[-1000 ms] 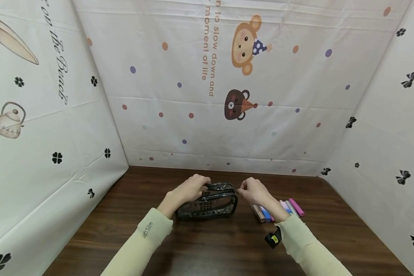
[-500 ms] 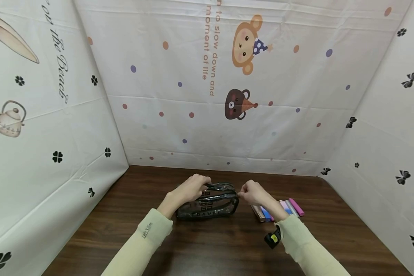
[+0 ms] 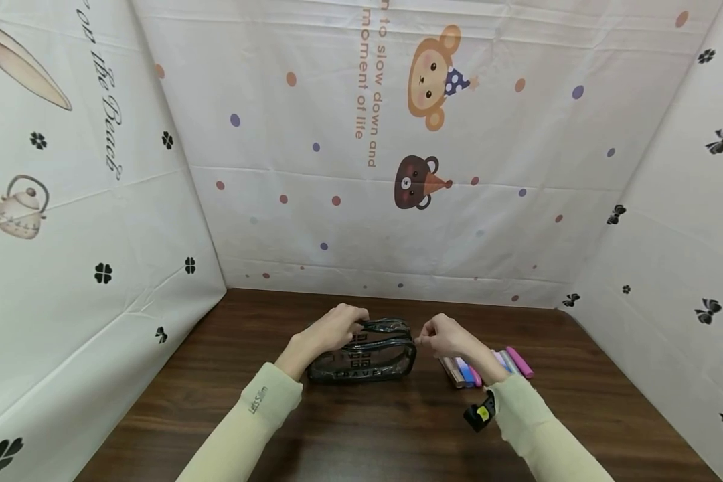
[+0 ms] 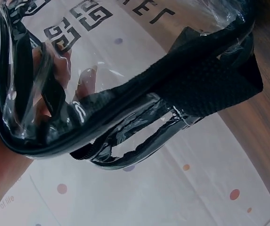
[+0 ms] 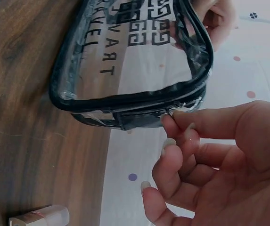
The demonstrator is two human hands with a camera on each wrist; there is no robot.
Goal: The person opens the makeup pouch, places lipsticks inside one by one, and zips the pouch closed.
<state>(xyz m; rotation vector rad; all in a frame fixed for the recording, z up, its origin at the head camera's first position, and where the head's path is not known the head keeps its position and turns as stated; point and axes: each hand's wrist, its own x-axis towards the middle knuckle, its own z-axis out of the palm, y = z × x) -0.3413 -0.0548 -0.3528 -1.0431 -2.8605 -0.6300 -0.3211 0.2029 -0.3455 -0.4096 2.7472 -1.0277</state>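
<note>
Bag (image 3: 364, 358) between hands (image 3: 331, 329) (image 3: 446, 336), left gripping top, right pinching end.

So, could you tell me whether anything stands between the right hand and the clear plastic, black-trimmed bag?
Nothing visible does: the right hand pinches at one end of the bag; multicoloured cylindrical tubes lie aside.

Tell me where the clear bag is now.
In the head view, the bag is low in the middle, left of the coloured sticks, between the left hand gripping its top and the right hand at its right end.
</note>
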